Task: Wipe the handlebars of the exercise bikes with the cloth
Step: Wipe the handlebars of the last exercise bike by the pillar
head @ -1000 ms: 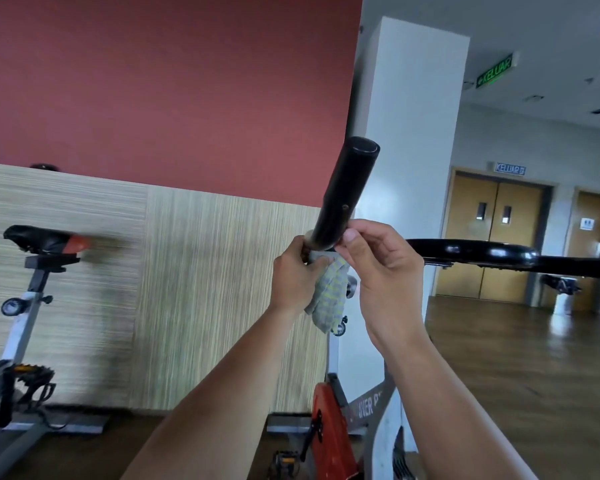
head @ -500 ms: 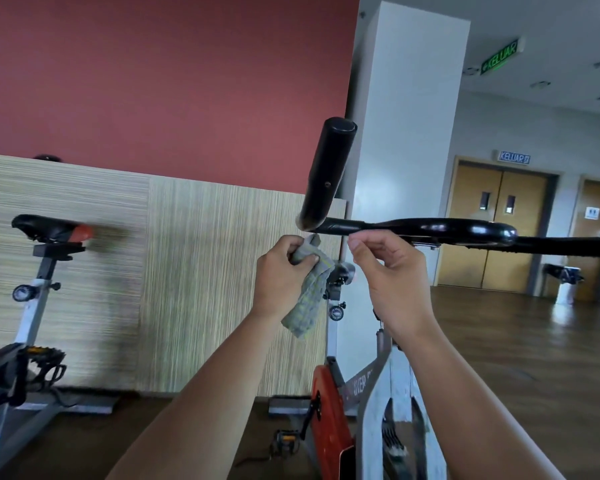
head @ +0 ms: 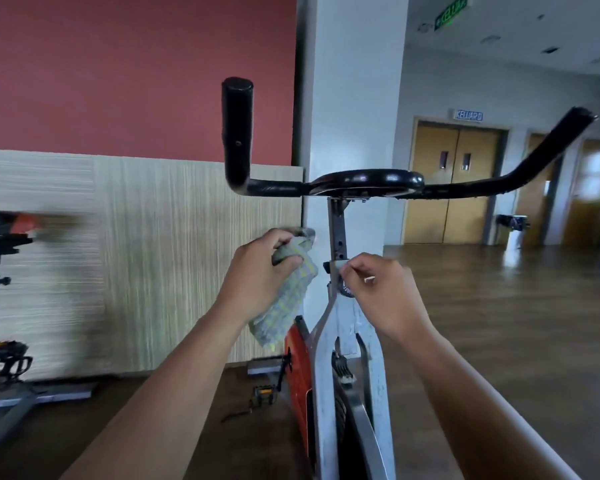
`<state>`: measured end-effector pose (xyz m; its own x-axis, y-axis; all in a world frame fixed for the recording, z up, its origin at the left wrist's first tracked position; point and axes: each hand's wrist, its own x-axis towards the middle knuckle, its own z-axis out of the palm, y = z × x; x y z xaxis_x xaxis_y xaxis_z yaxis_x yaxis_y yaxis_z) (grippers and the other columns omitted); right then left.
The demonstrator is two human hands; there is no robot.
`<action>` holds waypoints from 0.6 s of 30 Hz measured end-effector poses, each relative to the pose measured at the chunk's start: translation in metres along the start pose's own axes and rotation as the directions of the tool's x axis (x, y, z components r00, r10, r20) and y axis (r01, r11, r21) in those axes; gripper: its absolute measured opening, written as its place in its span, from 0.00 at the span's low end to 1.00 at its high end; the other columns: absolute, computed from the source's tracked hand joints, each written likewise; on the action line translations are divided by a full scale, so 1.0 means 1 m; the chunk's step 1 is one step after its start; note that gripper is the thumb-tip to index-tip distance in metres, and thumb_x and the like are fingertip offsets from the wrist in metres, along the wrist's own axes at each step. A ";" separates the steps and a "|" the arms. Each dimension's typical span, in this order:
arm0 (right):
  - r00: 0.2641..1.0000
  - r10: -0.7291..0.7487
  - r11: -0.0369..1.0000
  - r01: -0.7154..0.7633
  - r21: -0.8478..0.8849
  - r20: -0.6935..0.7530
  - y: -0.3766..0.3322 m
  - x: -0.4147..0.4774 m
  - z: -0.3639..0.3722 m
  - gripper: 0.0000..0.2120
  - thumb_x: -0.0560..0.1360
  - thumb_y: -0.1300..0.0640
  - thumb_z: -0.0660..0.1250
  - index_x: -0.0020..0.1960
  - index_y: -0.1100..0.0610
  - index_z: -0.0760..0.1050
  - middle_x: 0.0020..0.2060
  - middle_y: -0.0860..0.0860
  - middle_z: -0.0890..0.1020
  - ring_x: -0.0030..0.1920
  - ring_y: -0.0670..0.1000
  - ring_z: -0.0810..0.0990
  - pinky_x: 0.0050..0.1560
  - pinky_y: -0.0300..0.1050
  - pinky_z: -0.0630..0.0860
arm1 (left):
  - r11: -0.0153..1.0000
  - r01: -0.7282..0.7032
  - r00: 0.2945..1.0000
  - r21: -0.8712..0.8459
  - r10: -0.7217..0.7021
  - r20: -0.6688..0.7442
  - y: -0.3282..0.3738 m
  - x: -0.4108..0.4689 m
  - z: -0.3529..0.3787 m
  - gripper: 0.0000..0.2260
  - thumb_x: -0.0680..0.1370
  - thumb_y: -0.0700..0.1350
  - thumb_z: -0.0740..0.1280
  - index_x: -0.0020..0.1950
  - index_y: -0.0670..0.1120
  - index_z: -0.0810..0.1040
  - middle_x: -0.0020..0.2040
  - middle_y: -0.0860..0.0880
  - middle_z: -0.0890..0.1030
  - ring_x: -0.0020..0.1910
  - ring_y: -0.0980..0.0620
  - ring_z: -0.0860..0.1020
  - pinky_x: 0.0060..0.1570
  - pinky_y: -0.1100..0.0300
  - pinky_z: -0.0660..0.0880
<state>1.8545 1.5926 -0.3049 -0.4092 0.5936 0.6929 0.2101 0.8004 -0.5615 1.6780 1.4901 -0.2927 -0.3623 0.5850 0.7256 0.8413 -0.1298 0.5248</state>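
The second bike [head: 0, 237] at left is blurred and cut off by the edge.

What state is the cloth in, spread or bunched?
Bunched: the left hand grips the cloth in a wad, loose end hanging down.

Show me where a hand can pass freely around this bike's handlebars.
Open air under the handlebars on either side of the stem post: left, between the upright grip and post; right, under the rising bar. Crowded lower at the post, where left hand, cloth, right hand and knob cluster.
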 end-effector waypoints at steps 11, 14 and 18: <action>0.956 0.251 0.843 -0.139 -0.520 0.151 0.066 -0.001 -0.036 0.15 0.78 0.47 0.62 0.33 0.49 0.69 0.31 0.46 0.76 0.37 0.54 0.75 0.39 0.46 0.74 | 0.996 -0.057 0.901 0.070 0.022 0.432 0.011 0.004 0.078 0.14 0.77 0.50 0.73 0.60 0.49 0.78 0.53 0.55 0.78 0.51 0.54 0.78 0.43 0.64 0.70; 0.937 0.314 0.803 -0.177 -0.569 0.152 0.076 0.003 -0.043 0.10 0.76 0.47 0.62 0.43 0.52 0.78 0.41 0.50 0.83 0.43 0.58 0.80 0.43 0.48 0.79 | 0.997 -0.040 0.880 0.061 0.006 0.475 0.014 0.011 0.103 0.13 0.77 0.50 0.73 0.59 0.49 0.79 0.52 0.52 0.81 0.47 0.53 0.79 0.47 0.55 0.76; 0.890 0.425 0.763 -0.254 -0.595 0.166 0.067 0.010 -0.064 0.09 0.75 0.49 0.64 0.47 0.51 0.81 0.45 0.52 0.83 0.46 0.59 0.81 0.42 0.46 0.76 | 0.998 0.002 0.830 0.068 -0.040 0.557 0.029 0.026 0.122 0.09 0.76 0.48 0.74 0.54 0.49 0.80 0.47 0.53 0.82 0.42 0.55 0.79 0.36 0.63 0.70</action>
<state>1.9210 1.6576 -0.3066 -0.4219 0.8545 0.3030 0.7922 0.5100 -0.3350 1.7413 1.5991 -0.3129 -0.1108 0.9363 0.3334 0.8659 -0.0737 0.4948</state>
